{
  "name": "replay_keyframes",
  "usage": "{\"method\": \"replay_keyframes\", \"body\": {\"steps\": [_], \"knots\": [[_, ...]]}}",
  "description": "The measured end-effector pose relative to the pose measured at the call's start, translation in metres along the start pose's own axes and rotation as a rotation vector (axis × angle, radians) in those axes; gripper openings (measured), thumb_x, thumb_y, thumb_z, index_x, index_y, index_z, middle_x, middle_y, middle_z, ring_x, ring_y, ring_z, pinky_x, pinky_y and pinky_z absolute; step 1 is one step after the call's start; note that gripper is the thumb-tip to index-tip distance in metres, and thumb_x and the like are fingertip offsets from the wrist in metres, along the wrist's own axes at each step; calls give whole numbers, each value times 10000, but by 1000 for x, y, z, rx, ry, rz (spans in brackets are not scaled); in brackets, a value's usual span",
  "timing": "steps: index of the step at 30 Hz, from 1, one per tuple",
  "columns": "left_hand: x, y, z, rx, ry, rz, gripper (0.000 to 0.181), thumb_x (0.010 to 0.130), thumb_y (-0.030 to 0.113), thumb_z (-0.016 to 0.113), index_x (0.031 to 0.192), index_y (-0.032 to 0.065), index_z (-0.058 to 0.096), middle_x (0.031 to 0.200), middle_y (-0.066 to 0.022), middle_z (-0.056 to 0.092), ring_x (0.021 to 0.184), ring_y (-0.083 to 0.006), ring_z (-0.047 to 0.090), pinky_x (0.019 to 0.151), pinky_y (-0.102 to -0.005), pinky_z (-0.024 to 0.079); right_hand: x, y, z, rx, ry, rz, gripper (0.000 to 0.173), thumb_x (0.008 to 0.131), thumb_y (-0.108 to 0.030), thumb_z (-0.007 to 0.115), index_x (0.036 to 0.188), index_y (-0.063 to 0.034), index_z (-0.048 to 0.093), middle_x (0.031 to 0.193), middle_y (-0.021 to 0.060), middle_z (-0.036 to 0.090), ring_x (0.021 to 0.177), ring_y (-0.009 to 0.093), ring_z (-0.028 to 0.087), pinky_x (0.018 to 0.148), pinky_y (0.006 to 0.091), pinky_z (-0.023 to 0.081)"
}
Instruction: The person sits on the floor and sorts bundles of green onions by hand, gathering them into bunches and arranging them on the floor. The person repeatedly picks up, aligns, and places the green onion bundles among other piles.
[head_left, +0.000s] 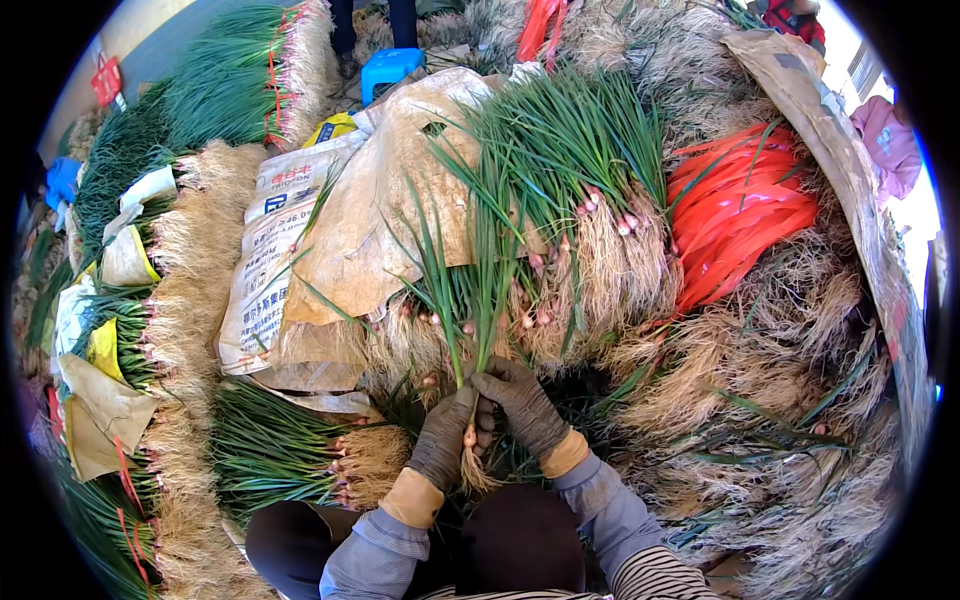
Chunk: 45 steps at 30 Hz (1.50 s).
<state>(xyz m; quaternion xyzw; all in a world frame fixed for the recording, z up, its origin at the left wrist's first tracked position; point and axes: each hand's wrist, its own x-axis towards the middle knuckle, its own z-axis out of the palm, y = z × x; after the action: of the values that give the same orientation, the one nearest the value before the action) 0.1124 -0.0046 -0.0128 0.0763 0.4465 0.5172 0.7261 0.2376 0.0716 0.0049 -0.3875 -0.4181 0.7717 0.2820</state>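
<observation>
My left hand, in a dirty grey work glove, pinches a small bunch of spring onions low on the green stems. Close against it, my right hand, gloved the same way, grips the stems too. The leaves point away from me, while a pinkish bulb and pale roots hang below my fingers. Beyond my hands, a loose heap of spring onions lies with bulbs and roots facing me. To the left of my left hand rests a neat pile of spring onions, roots to the right.
Printed woven sacks cover part of the heap. Red plastic strips lie to the right, above piled root waste. A long row of bundled onions runs along the left. A blue stool and other people are farther off.
</observation>
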Motion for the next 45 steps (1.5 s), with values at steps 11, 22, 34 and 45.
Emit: {"method": "replay_keyframes", "body": {"steps": [11, 22, 34, 45], "knots": [[0, -6, -4, -246, -164, -69, 265, 890, 344, 634, 934, 94, 563, 655, 8, 513, 499, -101, 449, 427, -220, 338, 0, 12, 12, -818, 423, -621, 173, 836, -143, 686, 795, -26, 564, 652, 54, 524, 572, 141, 514, 520, 316, 425], [11, 26, -26, -315, -243, 134, 282, 900, 322, 632, 1041, 88, 562, 699, 11, 531, 568, -116, 497, 489, -242, 387, 15, -22, -33, -860, 289, -336, 220, 853, -246, 643, 938, -44, 662, 746, 81, 668, 643, 138, 605, 595, 300, 496], [60, 29, 16, 138, 5, 332, 111, 871, 91, 629, 961, 51, 576, 862, -78, 627, 683, -159, 601, 666, -277, 484, 21, -1, -49, -131, 351, -456, 255, 892, -264, 621, 930, -15, 661, 755, 21, 644, 655, 120, 580, 598, 263, 472], [93, 27, 12, 183, 4, 425, 223, 892, 96, 611, 1106, 36, 600, 958, -39, 630, 769, -111, 558, 668, -249, 466, 59, 13, -41, -647, 456, -535, 162, 827, -123, 640, 957, -36, 680, 816, 142, 683, 663, 258, 644, 631, 363, 510]]}}
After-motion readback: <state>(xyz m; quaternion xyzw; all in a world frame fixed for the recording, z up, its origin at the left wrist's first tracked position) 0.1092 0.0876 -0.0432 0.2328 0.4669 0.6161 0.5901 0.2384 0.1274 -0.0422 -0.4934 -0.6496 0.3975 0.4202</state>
